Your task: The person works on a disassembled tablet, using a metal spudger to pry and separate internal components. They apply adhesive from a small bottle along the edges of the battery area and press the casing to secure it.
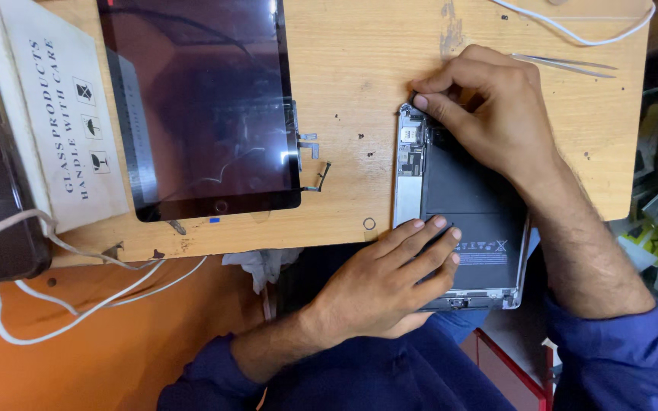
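While the opened tablet [458, 205] is being steadied, its twelve-o'clock end is being pinched.
Thin and likely fragile, it is being pressed flat by left hand [390, 278] fingers held together; right hand [489, 106] fingertips are pinching the top edge.

Both bare hands [390, 278] emerge from dark blue sleeves [618, 350] (pushed up the forearms).

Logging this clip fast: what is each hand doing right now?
Left hand: open, flat on the opened silver tablet body.
Right hand: fingertips pinched at its top edge; held item cannot be told.
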